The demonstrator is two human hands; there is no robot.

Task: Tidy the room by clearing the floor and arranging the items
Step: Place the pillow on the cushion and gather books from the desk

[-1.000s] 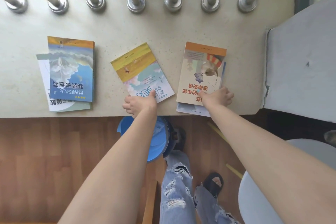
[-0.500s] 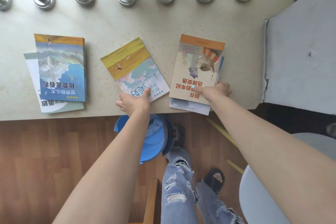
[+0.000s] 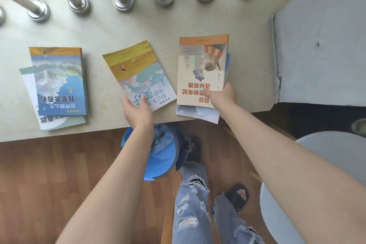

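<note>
Book-arranging is the step in hand: on the counter point(image 3: 178, 25) the left hand point(image 3: 136, 112) pinches the tilted yellow-topped book point(image 3: 138, 73) while the right hand point(image 3: 222, 96) clamps the orange-topped book point(image 3: 202, 61), so next both likely need squaring or stacking together.

Pale stone ledge point(image 3: 178, 18), books point(image 3: 138, 77) lying flat, railing posts point(image 3: 122, 3)
</note>
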